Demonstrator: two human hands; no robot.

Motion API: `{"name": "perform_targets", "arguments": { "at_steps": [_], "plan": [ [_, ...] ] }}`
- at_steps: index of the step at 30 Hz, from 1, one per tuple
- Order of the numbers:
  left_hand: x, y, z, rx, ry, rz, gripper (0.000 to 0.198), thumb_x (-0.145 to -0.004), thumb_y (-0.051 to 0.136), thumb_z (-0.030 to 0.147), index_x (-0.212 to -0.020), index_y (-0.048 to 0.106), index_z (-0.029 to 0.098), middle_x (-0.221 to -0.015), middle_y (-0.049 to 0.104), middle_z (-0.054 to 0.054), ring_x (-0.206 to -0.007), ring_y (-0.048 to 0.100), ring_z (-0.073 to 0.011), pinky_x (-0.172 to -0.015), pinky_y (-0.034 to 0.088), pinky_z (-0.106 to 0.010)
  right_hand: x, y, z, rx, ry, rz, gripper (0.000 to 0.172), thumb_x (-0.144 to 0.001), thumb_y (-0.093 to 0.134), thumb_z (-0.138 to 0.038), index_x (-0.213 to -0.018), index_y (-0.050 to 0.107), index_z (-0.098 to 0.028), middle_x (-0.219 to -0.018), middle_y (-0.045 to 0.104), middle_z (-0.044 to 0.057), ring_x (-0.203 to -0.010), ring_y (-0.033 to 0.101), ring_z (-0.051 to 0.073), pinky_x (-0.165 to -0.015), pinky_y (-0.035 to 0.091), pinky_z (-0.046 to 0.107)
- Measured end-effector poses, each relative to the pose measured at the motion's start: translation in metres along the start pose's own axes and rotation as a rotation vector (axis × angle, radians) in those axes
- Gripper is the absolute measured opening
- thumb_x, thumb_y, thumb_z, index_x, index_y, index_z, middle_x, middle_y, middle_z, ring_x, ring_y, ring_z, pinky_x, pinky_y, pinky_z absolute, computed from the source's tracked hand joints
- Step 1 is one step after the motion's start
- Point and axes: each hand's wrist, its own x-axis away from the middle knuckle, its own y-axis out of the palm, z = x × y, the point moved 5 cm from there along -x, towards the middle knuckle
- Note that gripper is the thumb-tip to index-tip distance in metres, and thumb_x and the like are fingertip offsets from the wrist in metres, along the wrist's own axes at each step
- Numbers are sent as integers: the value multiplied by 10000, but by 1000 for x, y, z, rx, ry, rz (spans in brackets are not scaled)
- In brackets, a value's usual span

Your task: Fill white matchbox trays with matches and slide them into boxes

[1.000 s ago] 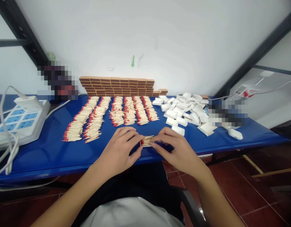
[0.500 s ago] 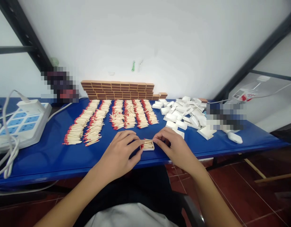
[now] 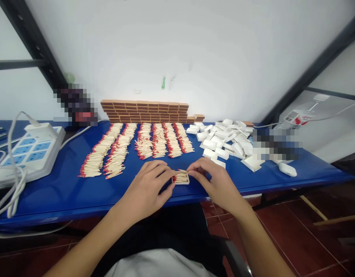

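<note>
Fingers (image 3: 169,176) of the left hand (image 3: 147,190) pinch the left end of the matchbox tray (image 3: 181,177). The fingers (image 3: 193,171) of the right hand (image 3: 219,182) close on its right end. Both grasp the tray; neither is released.

Change over the last second: the matches (image 3: 181,176) were a loose bundle squeezed between the two hands, with sticks splaying at the top. Now they lie level inside the white tray, red heads to the left, only one or two sticks riding high. The hands have hardly shifted.

Judgement: the fill of this tray looks nearly settled.

Position: the tray rests on the blue tabletop (image 3: 65,192), near its front edge, between the hands.

Surroundings: rows of matches (image 3: 143,142) lie behind. A pile of empty white trays (image 3: 226,138) is at right rear, and brown sleeves (image 3: 145,111) are stacked against the wall. A power strip (image 3: 30,148) sits far left.
</note>
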Motion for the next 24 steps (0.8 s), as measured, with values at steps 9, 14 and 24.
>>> {"name": "perform_targets", "arguments": {
  "at_steps": [9,14,24],
  "plan": [
    [1,3,-2,-7,-26,-11,240,-1031,635,240,-1265,646,188,-1223,748,-78,-1234,634,-270,-1077,497,-465,5,8,-6,-33,-73,-128,134,-1092,576,-258,-1008,679,-245,-1012,681,43,-999,624,221,-895,493,369],
    [0,3,-2,-2,-24,-21,239,-1025,638,226,-1261,652,191,-1222,747,-73,-1229,629,-267,-1083,493,-465,5,12,-8,-42,-72,-134,176,-1103,560,-284,-1034,718,-249,-1025,655,47,-992,627,214,-901,495,363],
    [1,2,-2,-8,-11,-20,196,-1025,631,216,-1217,659,186,-1198,743,-74,-1228,629,-266,-1082,494,-460,7,9,-15,67,-207,-10,235,-1087,559,-219,-1211,750,-279,-1090,640,88,-1059,597,254,-933,520,442]
  ]
}}
